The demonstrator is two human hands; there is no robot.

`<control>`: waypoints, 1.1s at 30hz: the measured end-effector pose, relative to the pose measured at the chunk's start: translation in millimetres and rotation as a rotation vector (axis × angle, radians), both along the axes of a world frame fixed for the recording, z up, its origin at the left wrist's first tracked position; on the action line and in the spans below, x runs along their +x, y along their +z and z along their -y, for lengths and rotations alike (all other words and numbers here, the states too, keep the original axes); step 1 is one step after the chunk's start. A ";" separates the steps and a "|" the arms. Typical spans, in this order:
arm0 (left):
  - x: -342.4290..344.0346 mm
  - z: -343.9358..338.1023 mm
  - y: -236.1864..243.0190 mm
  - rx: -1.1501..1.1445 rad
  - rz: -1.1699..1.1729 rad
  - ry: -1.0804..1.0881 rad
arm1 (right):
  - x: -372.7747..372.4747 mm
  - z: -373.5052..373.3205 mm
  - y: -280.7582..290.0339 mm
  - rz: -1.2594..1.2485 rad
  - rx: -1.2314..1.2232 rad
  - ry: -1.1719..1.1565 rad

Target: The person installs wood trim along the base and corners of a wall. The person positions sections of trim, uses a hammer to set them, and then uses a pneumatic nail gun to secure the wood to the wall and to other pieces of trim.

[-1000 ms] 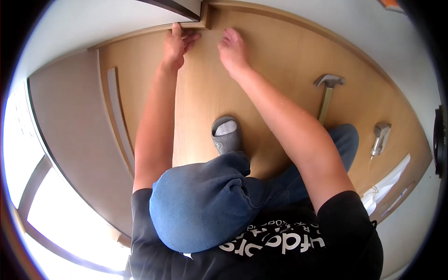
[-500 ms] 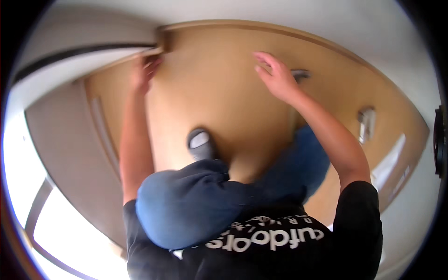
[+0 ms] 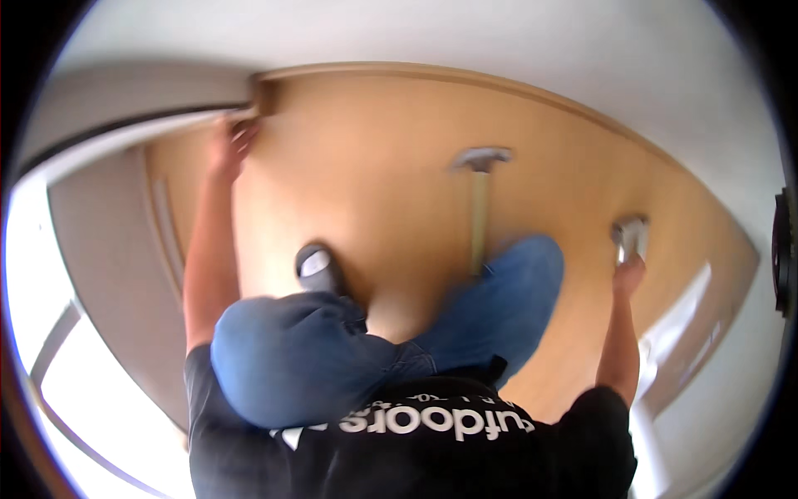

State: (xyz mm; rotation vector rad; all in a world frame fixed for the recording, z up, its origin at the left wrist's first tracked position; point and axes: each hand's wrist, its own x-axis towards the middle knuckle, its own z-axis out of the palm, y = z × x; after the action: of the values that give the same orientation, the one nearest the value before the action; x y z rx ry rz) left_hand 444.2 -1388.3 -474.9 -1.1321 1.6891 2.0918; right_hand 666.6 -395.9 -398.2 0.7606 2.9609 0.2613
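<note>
My left hand (image 3: pixel 229 151) reaches to the wall corner at the far left, its fingers bent against the end of the wooden baseboard (image 3: pixel 264 96). Whatever may be inside those fingers is hidden and smeared. Out to the right, my right hand (image 3: pixel 629 276) has its fingers closed on the near end of a small silver-grey object (image 3: pixel 633 226), boxy in shape; blur hides its exact kind. Between my hands a hammer (image 3: pixel 479 208) lies on the wooden floor (image 3: pixel 374 166), with a grey claw head pointing away and a yellowish handle running toward my right knee.
My slippered foot (image 3: pixel 318 264) rests on the floor left of the hammer, and my right knee (image 3: pixel 528 258) is bent close to its handle. White sheets (image 3: pixel 677 312) lie at the right. A pale wall (image 3: pixel 416 33) rises beyond the baseboard.
My right hand has swung from above the hammer out to the right, onto the silver-grey object. The hammer now shows fully. My left hand stays at the corner while the view shifts.
</note>
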 end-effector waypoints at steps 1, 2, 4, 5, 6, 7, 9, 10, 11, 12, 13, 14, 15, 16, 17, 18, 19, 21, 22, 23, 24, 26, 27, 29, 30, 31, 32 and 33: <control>-0.4 -6.9 15.5 -0.073 -0.030 -0.019 | -21.6 32.1 -6.4 -0.070 -0.112 0.074; 0.9 4.0 26.3 -0.096 -0.021 -0.025 | -50.9 77.9 -15.3 -0.151 -0.235 0.151; 2.9 3.3 35.6 -0.143 0.001 0.038 | -96.9 193.6 -5.3 -0.089 -0.701 0.162; 2.0 -0.8 37.6 -0.164 0.018 0.045 | -122.9 264.9 22.9 0.101 -0.729 0.209; 0.0 -4.3 38.4 -0.146 0.005 0.053 | -142.4 326.8 44.7 0.290 -0.731 0.250; -0.4 -11.1 35.1 -0.117 -0.011 0.054 | -148.6 365.0 42.4 0.387 -0.712 0.302; -3.6 -18.1 31.5 -0.078 0.000 0.044 | -163.1 424.8 26.7 0.511 -0.599 0.372; -1.9 -17.1 30.3 -0.080 -0.003 0.045 | -165.1 443.3 15.3 0.548 -0.507 0.398; -1.8 -13.4 29.2 -0.083 0.004 0.031 | -167.8 450.8 11.2 0.546 -0.503 0.418; 0.5 -14.0 31.3 -0.096 0.019 0.038 | -169.9 458.4 6.7 0.503 -0.492 0.398; 3.0 -16.3 33.7 -0.108 0.032 0.046 | -172.1 464.4 3.5 0.459 -0.478 0.381; 2.3 -16.6 36.5 -0.112 0.027 0.039 | -170.7 469.0 -0.2 0.458 -0.470 0.395; 4.0 -16.6 38.2 -0.116 0.025 0.034 | -166.6 473.9 1.4 0.425 -0.528 0.383; 5.0 -15.4 40.3 -0.094 0.014 0.036 | -163.8 478.6 3.9 0.391 -0.587 0.369; 6.3 -14.5 42.2 -0.088 0.012 0.051 | -159.6 485.0 6.6 0.394 -0.579 0.384; 2.7 -19.5 46.5 -0.076 0.024 0.040 | -156.3 499.4 20.0 0.306 -0.758 0.349; 2.4 -20.4 48.3 -0.067 0.038 0.030 | -151.8 512.7 29.4 0.219 -0.940 0.314; 0.1 -21.8 52.8 -0.041 0.032 0.028 | -158.2 545.7 52.6 0.028 -1.276 0.451; 4.1 -17.3 50.7 -0.070 0.023 0.041 | -176.5 578.8 92.7 -0.005 -1.329 0.572; 5.3 -14.4 48.5 -0.097 0.010 0.049 | -192.4 605.6 109.1 -0.121 -1.577 0.713; 4.5 -14.4 47.5 -0.086 0.006 0.061 | -212.5 629.3 119.9 -0.243 -1.819 0.853; 1.1 -14.8 47.9 -0.072 0.029 0.067 | -256.4 669.1 136.5 -0.358 -1.733 1.165; 1.7 -13.5 48.0 -0.064 0.026 0.075 | -275.5 687.8 136.6 -0.404 -1.804 1.258; 3.6 -9.4 50.2 -0.078 0.028 0.053 | -298.3 721.3 144.0 -0.404 -1.801 1.144; 4.1 -8.3 50.9 -0.073 0.026 0.059 | -304.6 741.4 141.2 -0.492 -1.849 1.128; 4.2 -8.7 51.6 -0.085 0.021 0.042 | -308.7 753.6 136.9 -0.570 -1.797 1.107; 3.5 -9.0 52.4 -0.097 0.016 0.025 | -309.2 765.6 128.6 -0.562 -1.800 1.031; 3.2 -9.0 52.3 -0.093 0.016 0.030 | -308.9 774.1 118.5 -0.553 -1.804 0.953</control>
State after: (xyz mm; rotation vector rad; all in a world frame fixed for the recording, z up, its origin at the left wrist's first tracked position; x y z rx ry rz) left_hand 447.4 -1379.3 -422.6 -1.2051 1.7899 2.0350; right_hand 357.7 -1170.0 -279.7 -0.8596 2.0888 -2.3284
